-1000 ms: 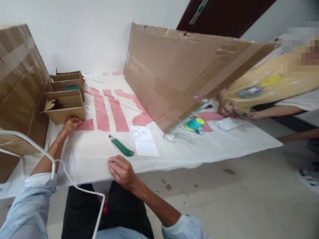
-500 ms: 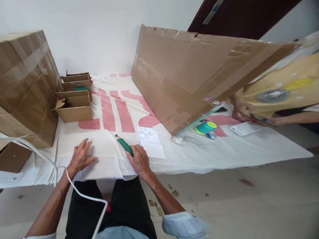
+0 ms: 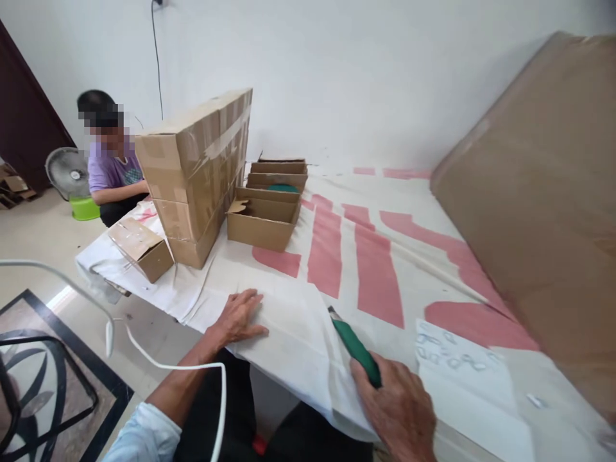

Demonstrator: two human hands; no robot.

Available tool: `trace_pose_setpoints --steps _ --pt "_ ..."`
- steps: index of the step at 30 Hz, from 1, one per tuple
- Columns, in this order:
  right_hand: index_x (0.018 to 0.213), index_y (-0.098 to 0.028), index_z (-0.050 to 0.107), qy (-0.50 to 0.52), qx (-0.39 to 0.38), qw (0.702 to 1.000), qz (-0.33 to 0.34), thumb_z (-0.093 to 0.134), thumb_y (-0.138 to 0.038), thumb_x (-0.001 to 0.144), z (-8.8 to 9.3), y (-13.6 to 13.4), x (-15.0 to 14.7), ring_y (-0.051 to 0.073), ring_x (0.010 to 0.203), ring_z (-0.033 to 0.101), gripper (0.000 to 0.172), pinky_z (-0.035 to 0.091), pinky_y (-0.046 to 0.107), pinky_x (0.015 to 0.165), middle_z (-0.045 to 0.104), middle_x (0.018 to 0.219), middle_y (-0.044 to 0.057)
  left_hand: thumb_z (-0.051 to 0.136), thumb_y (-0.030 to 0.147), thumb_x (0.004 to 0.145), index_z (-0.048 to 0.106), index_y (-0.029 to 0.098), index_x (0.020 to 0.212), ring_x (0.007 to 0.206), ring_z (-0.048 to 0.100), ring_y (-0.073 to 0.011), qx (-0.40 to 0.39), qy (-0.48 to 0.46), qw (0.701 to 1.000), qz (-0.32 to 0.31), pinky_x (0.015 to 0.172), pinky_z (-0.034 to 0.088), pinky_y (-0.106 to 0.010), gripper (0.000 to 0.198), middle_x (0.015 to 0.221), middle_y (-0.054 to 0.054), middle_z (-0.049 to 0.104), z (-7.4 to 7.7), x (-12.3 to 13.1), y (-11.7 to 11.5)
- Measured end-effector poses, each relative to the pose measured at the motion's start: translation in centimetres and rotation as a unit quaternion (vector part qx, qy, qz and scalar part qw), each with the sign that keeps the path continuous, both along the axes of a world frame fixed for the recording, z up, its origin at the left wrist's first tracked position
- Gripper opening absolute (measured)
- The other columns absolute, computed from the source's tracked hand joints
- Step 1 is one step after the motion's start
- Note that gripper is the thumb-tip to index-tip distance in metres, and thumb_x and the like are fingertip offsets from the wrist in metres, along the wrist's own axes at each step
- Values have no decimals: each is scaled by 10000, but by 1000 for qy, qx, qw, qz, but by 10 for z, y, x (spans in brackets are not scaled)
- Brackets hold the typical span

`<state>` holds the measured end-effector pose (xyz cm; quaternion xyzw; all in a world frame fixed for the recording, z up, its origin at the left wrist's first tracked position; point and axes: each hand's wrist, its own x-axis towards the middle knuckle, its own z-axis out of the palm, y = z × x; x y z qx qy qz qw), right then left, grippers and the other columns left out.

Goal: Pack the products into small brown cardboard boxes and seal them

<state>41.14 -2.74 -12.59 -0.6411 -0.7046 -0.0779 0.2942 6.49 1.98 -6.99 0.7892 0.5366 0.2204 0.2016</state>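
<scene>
Clutching cutter (image 3: 355, 348): right hand (image 3: 402, 401); left hand (image 3: 238, 318) splayed loose; middle box (image 3: 258, 180) containing green item (image 3: 283, 188).

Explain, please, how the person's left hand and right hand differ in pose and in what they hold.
The left hand holds nothing that shows, while the right hand grips the green utility knife. The left hand has its fingers spread, palm down over the white cloth; the right hand is curled around the handle, close to the sheet of paper. Both are bare, near the cloth's front edge.
</scene>
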Motion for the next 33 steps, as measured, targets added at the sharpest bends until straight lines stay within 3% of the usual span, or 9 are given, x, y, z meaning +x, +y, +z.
trace_pose_setpoints --steps 3,5,9,11,13,16,24,28,33 --pt "1050 -184 706 -5 5 1000 -8 501 -459 980 2 -2 -2 357 909 619 351 467 455 811 701 926 156 793 445 890 474 289 1607 1577 425 -393 50 -7 996 80 1250 398 -619 801 1685 -189 450 15 -28 -11" --pt "1052 -180 707 -10 11 1000 -10 484 -461 988 3 -2 -3 357 907 625 364 470 450 801 706 926 156 748 396 916 481 245 1589 1602 366 -412 113 5 980 164 1274 345 -649 740 1677 -211 433 33 -58 -19" --pt "1051 -168 707 -18 29 999 -5 462 -469 1003 0 -1 -3 360 905 640 391 480 451 778 714 930 159 713 424 944 525 227 1528 1597 362 -401 250 66 898 357 1301 319 -608 644 1644 -200 445 82 -136 -30" --pt "1053 -173 706 -15 31 999 -3 463 -470 1003 -1 0 -3 362 913 647 387 485 456 779 716 935 157 762 504 902 508 218 1539 1594 360 -423 267 84 862 423 1293 326 -621 743 1687 -217 382 105 -177 -33" --pt "1059 -181 705 -8 28 1000 -4 468 -466 1001 -2 0 -3 364 924 654 375 489 458 779 717 941 154 804 613 838 481 203 1565 1592 361 -450 243 96 858 443 1260 372 -631 895 1716 -245 337 120 -211 -33" --pt "1064 -181 706 -9 29 1000 -6 468 -463 1005 -5 1 -3 365 918 656 374 498 463 777 719 942 155 793 732 790 515 214 1552 1574 391 -481 161 128 887 413 1218 424 -641 962 1724 -250 357 126 -242 -32" --pt "1063 -174 706 -24 36 999 0 468 -458 1003 -10 2 1 358 905 657 375 495 455 759 714 942 157 710 634 898 572 261 1515 1612 357 -436 145 159 899 381 1239 415 -622 734 1709 -190 436 117 -240 -38" --pt "1063 -171 709 -31 38 999 -4 446 -471 1018 -9 1 1 357 902 656 401 494 454 762 713 938 154 705 592 905 612 224 1468 1598 367 -453 141 186 900 368 1232 423 -616 680 1664 -209 486 120 -217 -42" --pt "1064 -168 707 -27 46 999 -5 446 -467 1022 -6 0 -2 360 921 651 399 492 457 780 714 947 159 700 532 931 620 259 1465 1554 411 -460 157 216 900 346 1188 445 -639 605 1632 -197 518 117 -176 -65"
